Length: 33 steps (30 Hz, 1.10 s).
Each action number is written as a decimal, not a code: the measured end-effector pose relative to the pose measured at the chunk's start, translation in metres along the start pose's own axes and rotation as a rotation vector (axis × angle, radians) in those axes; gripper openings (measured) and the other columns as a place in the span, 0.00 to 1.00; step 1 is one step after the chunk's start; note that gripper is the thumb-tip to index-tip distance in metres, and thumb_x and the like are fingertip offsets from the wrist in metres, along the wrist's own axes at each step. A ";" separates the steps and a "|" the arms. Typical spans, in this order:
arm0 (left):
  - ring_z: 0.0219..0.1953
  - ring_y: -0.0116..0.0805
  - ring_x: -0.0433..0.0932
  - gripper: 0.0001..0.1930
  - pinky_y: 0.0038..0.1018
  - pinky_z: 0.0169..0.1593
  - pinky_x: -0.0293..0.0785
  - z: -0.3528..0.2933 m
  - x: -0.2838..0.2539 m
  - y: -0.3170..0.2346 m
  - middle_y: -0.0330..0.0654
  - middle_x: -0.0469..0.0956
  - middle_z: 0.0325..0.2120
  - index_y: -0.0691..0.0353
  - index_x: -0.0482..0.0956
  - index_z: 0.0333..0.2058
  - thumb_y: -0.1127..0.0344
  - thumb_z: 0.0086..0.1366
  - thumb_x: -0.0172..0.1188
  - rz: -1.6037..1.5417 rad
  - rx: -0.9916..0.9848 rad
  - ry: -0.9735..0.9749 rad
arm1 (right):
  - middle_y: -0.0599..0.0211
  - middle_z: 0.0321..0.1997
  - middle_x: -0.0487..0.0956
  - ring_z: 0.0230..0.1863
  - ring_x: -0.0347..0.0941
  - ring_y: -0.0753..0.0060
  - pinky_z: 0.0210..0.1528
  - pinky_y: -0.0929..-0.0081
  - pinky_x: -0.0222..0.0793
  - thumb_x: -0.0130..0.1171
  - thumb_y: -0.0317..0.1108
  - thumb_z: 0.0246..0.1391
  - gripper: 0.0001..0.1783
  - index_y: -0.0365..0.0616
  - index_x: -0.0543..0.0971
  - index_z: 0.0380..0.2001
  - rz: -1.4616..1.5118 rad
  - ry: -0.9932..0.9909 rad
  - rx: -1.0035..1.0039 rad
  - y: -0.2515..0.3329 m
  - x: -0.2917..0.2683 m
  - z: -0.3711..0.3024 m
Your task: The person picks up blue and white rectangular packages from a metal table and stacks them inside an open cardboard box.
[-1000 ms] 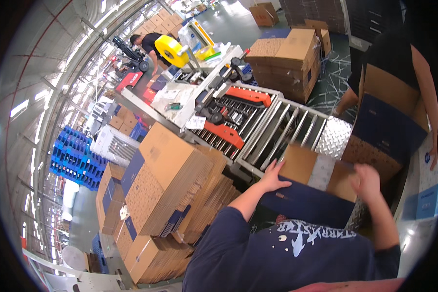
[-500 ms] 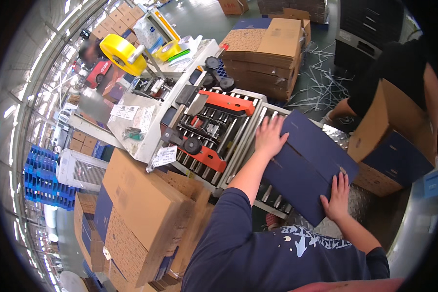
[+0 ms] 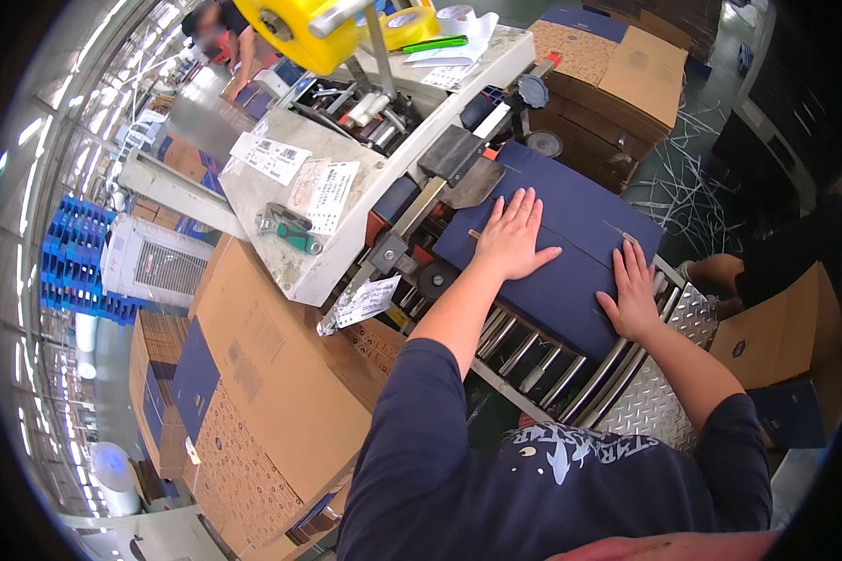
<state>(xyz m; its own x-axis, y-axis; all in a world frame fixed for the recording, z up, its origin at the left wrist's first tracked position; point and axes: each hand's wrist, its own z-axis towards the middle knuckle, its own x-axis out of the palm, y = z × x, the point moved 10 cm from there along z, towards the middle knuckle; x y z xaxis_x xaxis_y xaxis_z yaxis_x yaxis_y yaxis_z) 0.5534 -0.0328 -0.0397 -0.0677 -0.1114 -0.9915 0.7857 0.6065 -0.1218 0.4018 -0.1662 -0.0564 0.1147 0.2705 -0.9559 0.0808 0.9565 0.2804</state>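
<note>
A carton with a dark blue top (image 3: 571, 280) lies on the roller conveyor (image 3: 543, 369), its closed flaps meeting along a seam. My left hand (image 3: 513, 238) rests flat on the carton's top left of the seam, with fingers spread. On the carton's right edge lies my right hand (image 3: 634, 292), fingers stretched forward over the top. Neither hand is wrapped round anything. The carton's far-left end is under the dark head of the carton-sealing machine (image 3: 454, 154), beside its black rollers.
A big yellow tape roll (image 3: 299, 33) sits above the machine's white table (image 3: 346, 248), which bears labels and a green-handled tool (image 3: 295, 232). Stacked flat cartons (image 3: 271, 346) stand at left, more at far right (image 3: 646, 70). An open carton (image 3: 776, 337) is near another person's leg (image 3: 716, 273).
Both hands have moved forward and left with the carton, along the rollers into the sealing machine. My view has shifted closer to the machine. The open carton at right appears lower.
</note>
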 end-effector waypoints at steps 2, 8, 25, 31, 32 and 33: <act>0.70 0.46 0.41 0.44 0.41 0.69 0.36 -0.002 0.010 0.027 0.55 0.45 0.67 0.70 0.50 0.64 0.38 0.62 0.45 -0.026 -0.140 -0.040 | 0.48 0.70 0.48 0.72 0.38 0.45 0.66 0.37 0.39 0.57 0.49 0.51 0.43 0.36 0.56 0.63 0.006 -0.013 -0.031 0.013 0.004 0.020; 0.70 0.49 0.42 0.43 0.47 0.68 0.38 -0.040 0.023 -0.071 0.57 0.46 0.66 0.71 0.51 0.63 0.48 0.58 0.54 -0.096 -0.136 -0.004 | 0.57 0.70 0.53 0.72 0.42 0.51 0.66 0.43 0.42 0.44 0.50 0.60 0.34 0.38 0.60 0.62 0.115 -0.081 -0.165 0.035 0.024 0.070; 0.60 0.56 0.62 0.35 0.37 0.60 0.63 -0.246 -0.100 -0.069 0.60 0.61 0.59 0.63 0.66 0.56 0.52 0.53 0.64 -0.172 -0.328 0.058 | 0.50 0.43 0.79 0.47 0.75 0.51 0.51 0.58 0.69 0.49 0.49 0.53 0.23 0.46 0.77 0.46 0.117 1.226 0.418 -0.204 0.234 -0.642; 0.56 0.46 0.68 0.35 0.41 0.54 0.67 -0.487 -0.089 0.006 0.50 0.68 0.54 0.60 0.68 0.53 0.49 0.50 0.67 0.429 -0.938 -0.019 | 0.51 0.39 0.80 0.43 0.77 0.51 0.45 0.60 0.72 0.49 0.44 0.49 0.19 0.44 0.81 0.36 0.301 0.655 0.728 -0.221 0.135 -0.602; 0.55 0.45 0.69 0.32 0.41 0.53 0.68 -0.479 -0.089 0.001 0.49 0.69 0.53 0.59 0.69 0.52 0.51 0.51 0.66 0.430 -0.890 -0.081 | 0.50 0.40 0.79 0.44 0.76 0.51 0.46 0.61 0.72 0.50 0.44 0.49 0.19 0.44 0.81 0.37 0.236 0.565 0.600 -0.241 0.151 -0.599; 0.54 0.44 0.70 0.29 0.40 0.53 0.68 -0.483 -0.081 -0.004 0.47 0.70 0.52 0.59 0.70 0.51 0.53 0.52 0.66 0.438 -0.864 -0.115 | 0.51 0.41 0.80 0.45 0.76 0.52 0.48 0.63 0.71 0.52 0.44 0.49 0.20 0.45 0.81 0.40 0.317 0.422 0.591 -0.233 0.143 -0.587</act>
<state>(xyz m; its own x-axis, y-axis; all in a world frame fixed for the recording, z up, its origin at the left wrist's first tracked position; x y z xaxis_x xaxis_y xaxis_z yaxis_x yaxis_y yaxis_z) 0.2583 0.3542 0.0191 0.2194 0.2132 -0.9521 0.0021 0.9757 0.2190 -0.1817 -0.2866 -0.3099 -0.1551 0.6523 -0.7419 0.6335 0.6419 0.4320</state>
